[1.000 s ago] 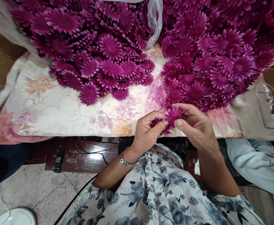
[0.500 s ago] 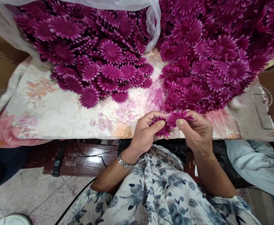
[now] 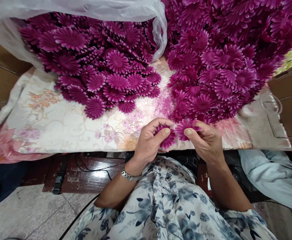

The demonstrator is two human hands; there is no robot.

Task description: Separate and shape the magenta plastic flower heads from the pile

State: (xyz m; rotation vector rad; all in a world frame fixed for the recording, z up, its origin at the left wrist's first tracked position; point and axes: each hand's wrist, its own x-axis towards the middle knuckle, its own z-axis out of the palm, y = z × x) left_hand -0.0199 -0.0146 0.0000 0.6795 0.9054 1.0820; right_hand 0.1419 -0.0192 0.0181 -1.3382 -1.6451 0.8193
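My left hand (image 3: 149, 141) is closed on a magenta fabric flower head (image 3: 166, 139), thumb on top of it. My right hand (image 3: 205, 140) pinches a second magenta flower head (image 3: 185, 126) right beside the first; the two flowers touch between my hands. Both hands hover at the near edge of the floral-cloth table (image 3: 68, 123). A loose heap of the same flowers (image 3: 111, 71) lies to the left behind my hands, and a bigger heap (image 3: 218, 63) rises to the right.
A clear plastic bag (image 3: 91, 8) drapes over the back of the left heap. Pink crumbs (image 3: 164, 103) lie between the heaps. A clear ring-shaped object (image 3: 272, 104) lies at the table's right end. A light-blue sleeve of another person (image 3: 273, 180) is at the right.
My hands have drifted slightly left and closer together. The flower in my right hand has lowered and come against the one in my left hand. The view has tilted a little.
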